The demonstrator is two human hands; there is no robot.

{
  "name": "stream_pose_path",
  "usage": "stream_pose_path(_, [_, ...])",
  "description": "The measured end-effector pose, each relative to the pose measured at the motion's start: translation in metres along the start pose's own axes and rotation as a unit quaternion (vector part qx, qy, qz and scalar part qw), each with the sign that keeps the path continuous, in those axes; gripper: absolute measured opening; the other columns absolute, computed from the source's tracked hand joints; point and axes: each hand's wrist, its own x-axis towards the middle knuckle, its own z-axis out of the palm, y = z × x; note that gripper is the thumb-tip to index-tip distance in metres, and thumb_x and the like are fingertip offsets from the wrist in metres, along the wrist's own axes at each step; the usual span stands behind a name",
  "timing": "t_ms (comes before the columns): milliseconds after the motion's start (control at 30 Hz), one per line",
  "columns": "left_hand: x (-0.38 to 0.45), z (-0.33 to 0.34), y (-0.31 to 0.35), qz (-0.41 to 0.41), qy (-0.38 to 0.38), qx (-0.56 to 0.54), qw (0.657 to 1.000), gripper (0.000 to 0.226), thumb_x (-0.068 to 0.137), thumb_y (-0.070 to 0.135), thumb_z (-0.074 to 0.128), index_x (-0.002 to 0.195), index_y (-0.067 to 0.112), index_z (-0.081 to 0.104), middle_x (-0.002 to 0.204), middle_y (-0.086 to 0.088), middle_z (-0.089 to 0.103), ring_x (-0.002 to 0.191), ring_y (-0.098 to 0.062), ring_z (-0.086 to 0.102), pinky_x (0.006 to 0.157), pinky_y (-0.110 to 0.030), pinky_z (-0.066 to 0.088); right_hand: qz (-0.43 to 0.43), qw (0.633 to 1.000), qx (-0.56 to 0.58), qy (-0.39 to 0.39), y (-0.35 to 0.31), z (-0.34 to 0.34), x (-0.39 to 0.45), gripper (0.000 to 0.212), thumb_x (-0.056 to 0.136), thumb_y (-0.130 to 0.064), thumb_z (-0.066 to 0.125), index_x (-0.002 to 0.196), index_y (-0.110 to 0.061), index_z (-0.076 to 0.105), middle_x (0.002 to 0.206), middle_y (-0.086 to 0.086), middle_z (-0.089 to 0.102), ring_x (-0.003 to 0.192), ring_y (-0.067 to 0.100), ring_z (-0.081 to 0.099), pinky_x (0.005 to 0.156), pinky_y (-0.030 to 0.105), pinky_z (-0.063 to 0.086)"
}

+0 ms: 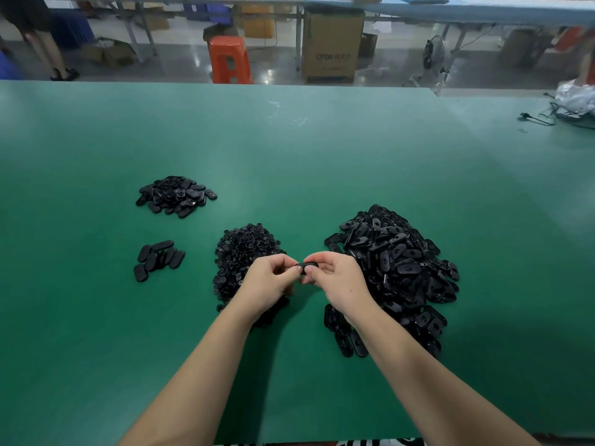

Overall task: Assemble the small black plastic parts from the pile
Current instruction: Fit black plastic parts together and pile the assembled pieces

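Observation:
A small black oval part (303, 267) is held above the green table (289, 162) between my two hands. My right hand (338, 278) pinches its right end, and my left hand (269, 278) pinches at its left end with curled fingers. Whether the left fingers also hold a second small piece is hidden. Under my left hand lies a pile of small round black pieces (240, 252). A large pile of black oval shells (396, 268) lies under and to the right of my right hand.
A smaller heap of black oval parts (175, 196) lies at the far left, with a short row of oval parts (157, 259) nearer. Cables and a plastic bag (576, 101) sit at the table's far right. Beyond the far edge stand an orange stool (229, 59) and boxes.

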Motion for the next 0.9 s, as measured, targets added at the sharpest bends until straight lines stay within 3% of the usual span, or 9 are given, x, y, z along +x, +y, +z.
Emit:
stream_pose_path(133, [0.0022,-0.0029,0.0022,0.004,0.004,0.027,1.000,0.015,0.091,0.015,0.072,0.079,0.007,0.069,0.062,-0.002,0.060,0.053,-0.017,0.056,0.057,-0.029,0.043,-0.007,1.000,-0.016,-0.001,-0.0011,-0.0015,0.0006,0.026,0.090,0.004,0.067,0.085,-0.022,0.069,0.076,0.005,0.075,0.071,0.018,0.075,0.088,0.040,0.061])
stream_pose_path(367, [0.0032,-0.0049,-0.0013,-0.003,0.007,0.028,1.000,0.021,0.088,0.014,0.073,0.069,0.014,0.065,0.058,-0.001,0.063,0.052,-0.016,0.057,0.059,-0.030,0.044,0.009,1.000,-0.012,-0.007,-0.0050,0.0009,-0.0024,0.018,0.090,0.003,0.067,0.095,-0.014,0.071,0.090,0.015,0.075,0.077,0.021,0.076,0.091,0.042,0.060])
stream_pose_path(567, [0.0012,-0.0012,-0.0015,0.008,0.017,0.030,0.999,0.025,0.087,0.015,0.073,0.064,0.018,0.063,0.055,0.003,0.061,0.051,-0.014,0.053,0.053,-0.025,0.041,0.001,0.998,-0.059,-0.010,-0.0058,-0.0030,-0.0020,0.020,0.088,-0.006,0.073,0.105,-0.016,0.074,0.094,0.008,0.076,0.092,0.013,0.073,0.095,0.035,0.057])
stream_pose_path(733, [-0.0007,-0.0020,0.0015,0.036,0.003,0.042,0.998,0.019,0.088,0.018,0.072,0.071,0.014,0.066,0.057,0.006,0.054,0.053,-0.010,0.044,0.051,-0.022,0.036,-0.019,0.996,-0.085,-0.029,-0.0083,-0.0071,-0.0014,0.016,0.091,-0.012,0.071,0.098,-0.026,0.072,0.075,0.003,0.076,0.075,0.013,0.073,0.088,0.038,0.059])
stream_pose_path(900, [-0.0020,-0.0010,0.0023,0.059,0.034,0.058,0.996,0.008,0.088,0.020,0.075,0.080,0.018,0.076,0.063,0.011,0.060,0.056,-0.007,0.048,0.056,-0.020,0.039,-0.038,0.991,-0.126,-0.019,-0.0104,-0.0055,-0.0018,0.018,0.093,-0.009,0.066,0.090,-0.026,0.070,0.077,0.004,0.074,0.066,0.007,0.069,0.080,0.036,0.059])
